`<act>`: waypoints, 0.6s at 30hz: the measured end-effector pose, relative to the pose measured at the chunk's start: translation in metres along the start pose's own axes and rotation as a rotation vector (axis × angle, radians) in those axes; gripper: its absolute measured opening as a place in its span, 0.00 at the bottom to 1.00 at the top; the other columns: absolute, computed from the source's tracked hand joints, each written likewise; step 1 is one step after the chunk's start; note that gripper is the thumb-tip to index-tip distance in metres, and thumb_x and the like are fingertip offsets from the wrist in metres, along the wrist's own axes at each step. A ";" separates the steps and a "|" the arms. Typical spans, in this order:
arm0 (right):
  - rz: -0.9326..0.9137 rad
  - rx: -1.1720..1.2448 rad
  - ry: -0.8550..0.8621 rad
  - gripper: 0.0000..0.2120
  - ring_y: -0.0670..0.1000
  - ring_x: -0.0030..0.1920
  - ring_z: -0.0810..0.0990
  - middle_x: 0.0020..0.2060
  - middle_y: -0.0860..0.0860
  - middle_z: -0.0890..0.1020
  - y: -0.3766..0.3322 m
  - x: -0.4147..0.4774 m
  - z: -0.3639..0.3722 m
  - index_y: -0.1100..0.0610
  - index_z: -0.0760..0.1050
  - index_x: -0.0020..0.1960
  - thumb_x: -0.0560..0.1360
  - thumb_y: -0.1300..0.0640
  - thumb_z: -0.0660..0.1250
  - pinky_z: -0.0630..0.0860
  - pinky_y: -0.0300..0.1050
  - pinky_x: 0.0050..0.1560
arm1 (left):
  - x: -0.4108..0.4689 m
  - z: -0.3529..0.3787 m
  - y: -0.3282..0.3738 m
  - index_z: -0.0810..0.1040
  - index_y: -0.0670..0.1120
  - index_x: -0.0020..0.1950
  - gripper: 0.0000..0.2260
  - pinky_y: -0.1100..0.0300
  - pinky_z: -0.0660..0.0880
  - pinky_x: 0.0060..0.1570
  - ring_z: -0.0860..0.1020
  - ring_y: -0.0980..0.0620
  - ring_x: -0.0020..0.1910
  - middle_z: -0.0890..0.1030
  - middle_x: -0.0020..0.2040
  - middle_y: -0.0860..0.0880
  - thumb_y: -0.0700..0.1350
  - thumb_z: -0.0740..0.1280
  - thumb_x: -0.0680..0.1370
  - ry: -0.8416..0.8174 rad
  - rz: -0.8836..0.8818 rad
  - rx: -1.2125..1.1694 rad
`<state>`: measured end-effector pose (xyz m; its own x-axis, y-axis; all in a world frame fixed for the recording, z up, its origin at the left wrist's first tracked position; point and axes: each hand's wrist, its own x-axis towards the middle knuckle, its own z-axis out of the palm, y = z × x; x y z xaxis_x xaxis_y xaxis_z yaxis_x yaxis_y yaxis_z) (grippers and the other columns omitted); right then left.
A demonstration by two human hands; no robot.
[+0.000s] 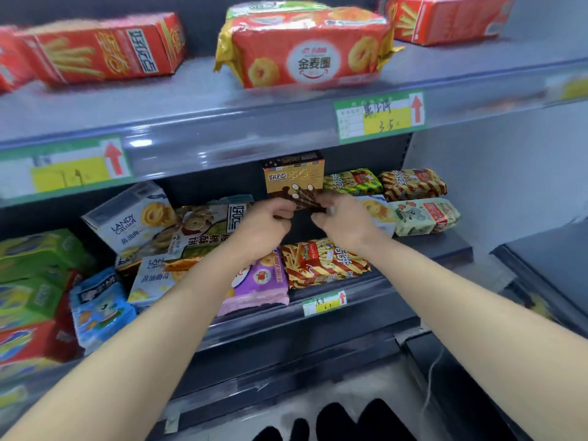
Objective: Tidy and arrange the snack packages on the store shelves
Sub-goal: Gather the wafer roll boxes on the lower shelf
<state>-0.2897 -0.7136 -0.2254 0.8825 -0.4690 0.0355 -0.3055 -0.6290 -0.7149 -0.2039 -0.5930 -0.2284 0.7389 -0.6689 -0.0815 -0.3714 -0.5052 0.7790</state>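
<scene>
i have the brown wafer-roll box [294, 176] upright at the far middle of the middle shelf [445, 246]. my left hand [269, 219] and right hand [342, 218] each curl their fingers round one of its bottom corners. to seat it well, i'd hold it square to the front and set it down flat. it must not knock the green striped packet [351, 183] just to its right or the leaning cookie box [206, 224] on its left. the box stands between my hands and rises beyond them. i cannot tell whether its base touches the shelf.
</scene>
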 end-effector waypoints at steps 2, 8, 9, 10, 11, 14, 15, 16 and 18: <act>0.012 0.001 0.011 0.20 0.53 0.67 0.71 0.67 0.54 0.74 -0.009 -0.015 -0.005 0.61 0.69 0.69 0.78 0.60 0.62 0.65 0.38 0.63 | -0.014 -0.007 0.008 0.73 0.46 0.67 0.18 0.64 0.69 0.56 0.75 0.55 0.58 0.77 0.60 0.50 0.35 0.60 0.78 -0.017 0.042 0.025; 0.024 -0.038 0.003 0.21 0.51 0.67 0.71 0.68 0.51 0.73 -0.024 -0.046 -0.010 0.57 0.67 0.71 0.78 0.57 0.63 0.67 0.39 0.62 | -0.059 -0.017 0.023 0.72 0.48 0.67 0.18 0.62 0.74 0.57 0.75 0.55 0.59 0.77 0.62 0.51 0.36 0.59 0.79 -0.016 0.045 0.023; 0.008 -0.046 -0.004 0.21 0.51 0.67 0.71 0.68 0.51 0.73 -0.025 -0.051 -0.011 0.57 0.67 0.71 0.78 0.57 0.63 0.67 0.39 0.62 | -0.066 -0.017 0.025 0.72 0.49 0.67 0.18 0.65 0.75 0.51 0.76 0.56 0.56 0.77 0.61 0.51 0.36 0.59 0.79 -0.004 0.041 0.026; -0.011 -0.056 -0.010 0.21 0.51 0.67 0.71 0.68 0.52 0.73 -0.026 -0.056 -0.013 0.57 0.67 0.71 0.78 0.57 0.62 0.67 0.40 0.62 | -0.073 -0.017 0.028 0.72 0.49 0.67 0.18 0.67 0.75 0.47 0.76 0.56 0.54 0.77 0.61 0.52 0.37 0.59 0.79 0.012 0.042 0.034; -0.034 -0.069 -0.013 0.22 0.51 0.67 0.72 0.68 0.52 0.73 -0.026 -0.062 -0.016 0.57 0.67 0.71 0.78 0.57 0.62 0.67 0.40 0.62 | -0.081 -0.017 0.031 0.73 0.49 0.67 0.18 0.66 0.75 0.46 0.77 0.56 0.53 0.77 0.61 0.52 0.37 0.59 0.79 0.031 0.045 0.047; -0.084 -0.108 -0.022 0.22 0.52 0.67 0.71 0.68 0.53 0.73 -0.025 -0.079 -0.028 0.57 0.66 0.71 0.78 0.57 0.63 0.67 0.42 0.64 | -0.103 -0.010 0.043 0.74 0.49 0.66 0.18 0.59 0.78 0.51 0.78 0.55 0.53 0.79 0.61 0.51 0.36 0.59 0.78 0.080 0.035 0.083; -0.100 -0.120 -0.021 0.22 0.52 0.67 0.71 0.68 0.53 0.73 -0.024 -0.085 -0.032 0.57 0.67 0.71 0.78 0.57 0.62 0.67 0.42 0.64 | -0.111 -0.006 0.048 0.74 0.48 0.66 0.18 0.59 0.78 0.52 0.78 0.55 0.53 0.79 0.60 0.51 0.36 0.59 0.78 0.087 0.031 0.093; -0.117 -0.132 -0.021 0.22 0.52 0.68 0.71 0.68 0.52 0.73 -0.022 -0.092 -0.037 0.57 0.67 0.71 0.78 0.57 0.62 0.67 0.43 0.64 | -0.119 -0.003 0.052 0.74 0.48 0.66 0.18 0.60 0.77 0.52 0.78 0.56 0.53 0.79 0.60 0.51 0.36 0.59 0.78 0.095 0.029 0.101; -0.146 -0.149 -0.023 0.21 0.51 0.68 0.71 0.68 0.52 0.73 -0.020 -0.104 -0.046 0.56 0.67 0.71 0.78 0.57 0.62 0.67 0.43 0.64 | -0.134 0.004 0.062 0.75 0.48 0.65 0.17 0.64 0.76 0.51 0.77 0.57 0.52 0.79 0.60 0.51 0.37 0.60 0.78 0.118 0.029 0.116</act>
<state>-0.3915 -0.6810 -0.1828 0.9285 -0.3532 0.1141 -0.2218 -0.7746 -0.5923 -0.3284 -0.5369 -0.1720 0.7852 -0.6190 0.0185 -0.4509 -0.5509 0.7023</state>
